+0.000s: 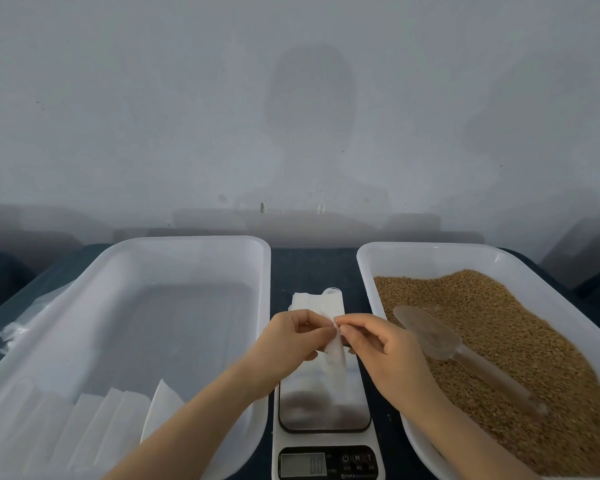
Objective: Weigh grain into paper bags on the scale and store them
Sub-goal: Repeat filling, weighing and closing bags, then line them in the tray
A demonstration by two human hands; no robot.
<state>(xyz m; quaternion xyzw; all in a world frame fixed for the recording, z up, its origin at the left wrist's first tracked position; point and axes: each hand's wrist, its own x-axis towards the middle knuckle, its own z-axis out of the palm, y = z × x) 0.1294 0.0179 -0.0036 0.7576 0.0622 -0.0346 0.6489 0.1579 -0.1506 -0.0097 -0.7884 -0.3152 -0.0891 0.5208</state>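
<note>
One bag (336,360) pinched above scale (326,414), scoop (430,337) on grain (520,320) in R tray (365,271)

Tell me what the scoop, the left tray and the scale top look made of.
Scoop: clear, faintly frosted plastic by the look; grain shows through it. Left tray: translucent white plastic, smooth and glossy at the rim. Scale top: probably brushed steel, perhaps glass; it gives a dim, blurred reflection.

There is only one view, from a wide-angle camera on the person's head. It looks forward and down across the table (312,268), very near above the scale (323,410) at the near edge, and reaches the wall (291,98) behind the far edge.
</note>
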